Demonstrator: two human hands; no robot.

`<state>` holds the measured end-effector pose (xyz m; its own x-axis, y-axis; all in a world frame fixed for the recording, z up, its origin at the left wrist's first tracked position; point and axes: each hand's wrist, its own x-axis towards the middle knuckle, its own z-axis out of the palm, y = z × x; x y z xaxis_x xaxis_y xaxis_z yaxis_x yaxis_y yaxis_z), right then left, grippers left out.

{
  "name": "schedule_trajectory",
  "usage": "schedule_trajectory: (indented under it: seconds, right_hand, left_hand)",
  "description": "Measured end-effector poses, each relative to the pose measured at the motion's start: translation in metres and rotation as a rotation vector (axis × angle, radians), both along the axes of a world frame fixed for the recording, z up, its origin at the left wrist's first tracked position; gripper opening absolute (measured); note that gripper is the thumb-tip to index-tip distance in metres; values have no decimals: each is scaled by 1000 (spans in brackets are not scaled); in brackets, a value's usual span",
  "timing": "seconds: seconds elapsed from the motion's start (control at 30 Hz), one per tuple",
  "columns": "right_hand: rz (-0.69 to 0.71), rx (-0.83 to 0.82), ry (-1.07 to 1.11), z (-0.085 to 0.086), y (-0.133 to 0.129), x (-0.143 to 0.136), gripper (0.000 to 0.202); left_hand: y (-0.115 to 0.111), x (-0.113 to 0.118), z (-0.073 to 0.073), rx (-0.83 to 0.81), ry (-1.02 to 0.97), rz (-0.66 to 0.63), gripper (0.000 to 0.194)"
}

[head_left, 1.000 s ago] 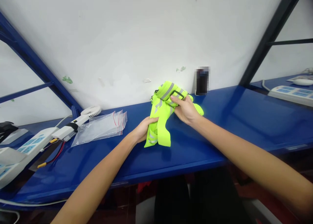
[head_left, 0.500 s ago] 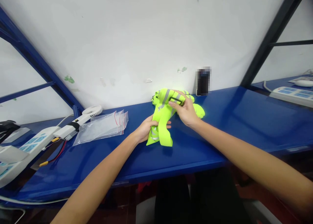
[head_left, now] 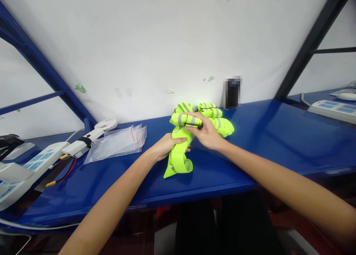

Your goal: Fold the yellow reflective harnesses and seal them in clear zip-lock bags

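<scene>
Person's left hand (head_left: 165, 145) and right hand (head_left: 208, 134) bare; left forearm (head_left: 119, 195) and right forearm (head_left: 278, 169) bare too, smooth, narrowing toward wrists. Dark, apparently black clothing (head_left: 196, 225) over lap, deep in shadow; cut unclear.

Bright, even light; soft shadows and faint glare on blue table (head_left: 267, 136); wide-angle stretching at edges; pixelated patch.
</scene>
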<state>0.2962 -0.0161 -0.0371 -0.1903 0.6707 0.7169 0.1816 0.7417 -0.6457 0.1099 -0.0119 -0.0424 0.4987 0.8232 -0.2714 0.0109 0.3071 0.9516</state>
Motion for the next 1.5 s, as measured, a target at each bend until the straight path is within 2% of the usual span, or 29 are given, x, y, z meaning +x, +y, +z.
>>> schedule_trajectory:
  seconds: [0.23,0.47,0.7,0.83,0.97,1.07,1.13,1.23,1.33,1.4,1.5]
  right_hand:
    - [-40,106,-46,3,-5,0,42]
    - [-103,170,-130,-2,-6,0,42]
    - [13,253,-257,-8,-1,2,46]
    - [7,264,-273,-8,0,5,43]
    - [46,237,-272,-4,-3,12,40]
    - [110,241,-329,-3,-5,14,42]
    - [97,226,-373,-5,-6,12,38]
    - [18,154,-334,-6,-8,7,40]
    - [-11,-50,-104,-6,-8,1,74]
    - [64,-266,66,-4,-7,-2,90]
    - [292,-608,255,-1,-6,-8,89]
  left_hand:
    - [-2,-1,1,3,0,19,34]
    - [1,-1,-5,117,0,99,35]
    - [2,-7,3,172,-6,91,41]
    - [0,-8,4,201,-69,40,44]
    - [-3,-5,5,146,-159,-28,43]
    - [-1,-3,5,108,-231,27,43]
    - [1,-3,3,118,-215,77,45]
    - [5,-4,0,158,-186,88,44]
    - [5,-7,0,198,-217,53,52]
    - [4,-9,2,231,-227,24,59]
    - [3,-10,1,286,-237,18,72]
